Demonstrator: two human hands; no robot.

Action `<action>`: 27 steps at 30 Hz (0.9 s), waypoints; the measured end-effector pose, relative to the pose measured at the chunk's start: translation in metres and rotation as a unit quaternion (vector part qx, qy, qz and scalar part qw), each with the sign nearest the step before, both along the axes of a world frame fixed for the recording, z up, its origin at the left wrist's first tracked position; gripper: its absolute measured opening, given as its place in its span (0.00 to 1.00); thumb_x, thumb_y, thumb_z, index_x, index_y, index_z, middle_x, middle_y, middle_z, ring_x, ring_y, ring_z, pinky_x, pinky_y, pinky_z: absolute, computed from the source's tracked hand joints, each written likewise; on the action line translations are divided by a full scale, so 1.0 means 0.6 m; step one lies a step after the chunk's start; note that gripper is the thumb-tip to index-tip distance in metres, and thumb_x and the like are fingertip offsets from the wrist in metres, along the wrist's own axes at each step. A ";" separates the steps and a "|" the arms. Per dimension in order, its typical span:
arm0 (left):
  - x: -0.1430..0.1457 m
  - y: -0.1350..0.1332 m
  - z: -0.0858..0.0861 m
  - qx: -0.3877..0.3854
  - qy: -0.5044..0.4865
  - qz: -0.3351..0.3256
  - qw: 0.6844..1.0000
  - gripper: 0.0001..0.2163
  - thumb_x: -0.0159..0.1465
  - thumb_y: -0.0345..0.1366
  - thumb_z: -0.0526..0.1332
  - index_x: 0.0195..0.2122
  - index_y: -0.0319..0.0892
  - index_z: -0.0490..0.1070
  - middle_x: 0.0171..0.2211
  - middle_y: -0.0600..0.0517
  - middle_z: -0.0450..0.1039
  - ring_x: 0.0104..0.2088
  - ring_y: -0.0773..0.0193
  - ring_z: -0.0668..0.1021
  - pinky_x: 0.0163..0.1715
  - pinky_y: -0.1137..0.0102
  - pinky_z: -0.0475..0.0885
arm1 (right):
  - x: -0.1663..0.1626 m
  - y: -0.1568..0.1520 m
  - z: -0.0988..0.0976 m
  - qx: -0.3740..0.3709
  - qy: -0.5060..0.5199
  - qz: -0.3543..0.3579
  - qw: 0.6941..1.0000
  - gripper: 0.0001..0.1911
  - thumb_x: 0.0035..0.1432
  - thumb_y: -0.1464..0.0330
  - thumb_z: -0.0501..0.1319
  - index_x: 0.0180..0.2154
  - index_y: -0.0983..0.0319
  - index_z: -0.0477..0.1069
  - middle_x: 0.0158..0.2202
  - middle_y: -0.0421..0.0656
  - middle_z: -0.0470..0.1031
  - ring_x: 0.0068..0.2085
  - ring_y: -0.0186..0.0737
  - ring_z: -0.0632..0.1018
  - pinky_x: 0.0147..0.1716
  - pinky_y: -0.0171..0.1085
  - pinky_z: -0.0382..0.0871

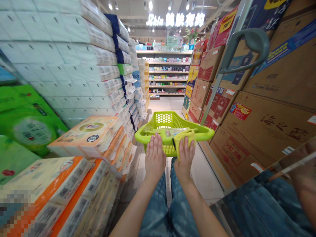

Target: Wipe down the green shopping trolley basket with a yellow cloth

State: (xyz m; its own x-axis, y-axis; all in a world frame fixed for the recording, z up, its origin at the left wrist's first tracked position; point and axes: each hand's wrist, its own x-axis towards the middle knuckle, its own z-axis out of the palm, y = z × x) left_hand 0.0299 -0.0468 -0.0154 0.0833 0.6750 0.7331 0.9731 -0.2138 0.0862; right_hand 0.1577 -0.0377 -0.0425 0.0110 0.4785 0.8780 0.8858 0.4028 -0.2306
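A lime-green plastic shopping cart (158,122) stands in a store aisle just ahead of me. My left hand (154,156) lies flat on the cart's near rim with fingers stretched out. My right hand (185,156) rests on the same rim and presses a yellow cloth (185,136) that drapes over the edge. Its fingers lie over the cloth, slightly curled. Small items lie inside the cart near the rim; I cannot make them out.
Stacked tissue and paper packs (81,79) wall the left side. Brown cardboard boxes (269,125) tower on the right, with a grey metal trolley handle (247,46) leaning against them. The aisle floor (168,105) runs ahead to product shelves (168,74). Blue denim shows below.
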 end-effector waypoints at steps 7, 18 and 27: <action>-0.011 0.001 0.001 -0.007 0.016 -0.012 1.000 0.33 0.64 0.27 0.51 0.70 0.33 0.41 0.69 0.41 0.49 0.70 0.54 0.52 0.66 0.56 0.54 | 0.007 -0.006 -0.014 -0.003 -0.102 0.018 0.995 0.38 0.58 0.81 0.48 0.68 0.58 0.48 0.66 0.46 0.62 0.70 0.47 0.50 0.66 0.58 0.48; -0.002 -0.001 0.002 -0.002 0.006 -0.003 1.000 0.33 0.64 0.28 0.51 0.70 0.32 0.42 0.69 0.40 0.51 0.69 0.53 0.53 0.66 0.56 0.56 | 0.004 -0.004 0.006 -0.013 0.044 0.005 0.999 0.41 0.56 0.80 0.46 0.70 0.59 0.39 0.71 0.49 0.48 0.71 0.53 0.42 0.64 0.65 0.48; -0.009 -0.001 0.004 -0.005 0.018 -0.010 1.000 0.32 0.64 0.28 0.51 0.69 0.31 0.43 0.69 0.40 0.51 0.69 0.53 0.53 0.66 0.56 0.56 | 0.001 -0.007 -0.007 -0.007 -0.070 0.017 0.997 0.38 0.58 0.82 0.47 0.68 0.57 0.49 0.65 0.47 0.63 0.71 0.47 0.48 0.66 0.59 0.48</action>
